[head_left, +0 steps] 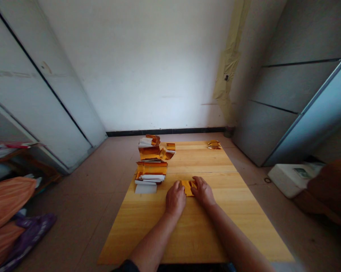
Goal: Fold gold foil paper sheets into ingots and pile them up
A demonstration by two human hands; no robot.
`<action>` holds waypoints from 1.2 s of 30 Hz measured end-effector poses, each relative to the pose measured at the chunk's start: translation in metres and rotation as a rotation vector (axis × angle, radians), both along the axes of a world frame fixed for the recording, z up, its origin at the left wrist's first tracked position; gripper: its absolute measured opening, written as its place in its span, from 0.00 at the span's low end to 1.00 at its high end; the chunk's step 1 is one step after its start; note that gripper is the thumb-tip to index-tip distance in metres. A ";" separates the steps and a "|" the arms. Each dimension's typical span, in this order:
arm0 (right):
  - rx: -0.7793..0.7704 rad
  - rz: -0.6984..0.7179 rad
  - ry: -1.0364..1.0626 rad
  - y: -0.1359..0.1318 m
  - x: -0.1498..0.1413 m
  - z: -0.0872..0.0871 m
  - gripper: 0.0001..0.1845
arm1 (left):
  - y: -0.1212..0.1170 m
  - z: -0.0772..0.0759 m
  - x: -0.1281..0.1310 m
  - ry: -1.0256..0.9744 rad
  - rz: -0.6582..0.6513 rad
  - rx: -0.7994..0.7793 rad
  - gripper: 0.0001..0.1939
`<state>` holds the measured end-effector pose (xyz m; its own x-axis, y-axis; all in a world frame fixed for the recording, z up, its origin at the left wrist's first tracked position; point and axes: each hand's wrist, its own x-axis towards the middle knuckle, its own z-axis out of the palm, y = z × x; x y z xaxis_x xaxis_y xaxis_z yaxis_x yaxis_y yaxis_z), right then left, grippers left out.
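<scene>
Near the middle of the wooden table, a small piece of shiny gold paper lies between my hands. My left hand has its fingers closed on the left edge of the paper. On the right edge, my right hand is closed too, with thumb and fingers gripping it. Left of my hands sits a stack of gold and white paper sheets, with a white sheet sticking out at its near side. Behind it is a second loose pile of curled gold paper.
A few folded gold paper pieces rest at the table's far right corner. A white box stands on the floor to the right, beside a grey cabinet. Orange cloth and a purple bag lie at the left.
</scene>
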<state>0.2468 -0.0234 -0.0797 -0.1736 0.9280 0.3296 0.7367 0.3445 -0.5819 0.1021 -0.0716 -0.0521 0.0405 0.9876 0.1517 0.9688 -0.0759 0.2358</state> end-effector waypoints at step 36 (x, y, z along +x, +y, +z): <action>0.036 -0.026 -0.464 -0.018 0.017 0.026 0.14 | 0.003 0.000 -0.017 -0.003 -0.204 0.025 0.12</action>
<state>0.2638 -0.0416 -0.0536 -0.2874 0.9233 0.2549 0.9249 0.3367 -0.1765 0.0848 -0.0688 -0.0523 0.2388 0.9550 0.1762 0.9320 -0.2763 0.2344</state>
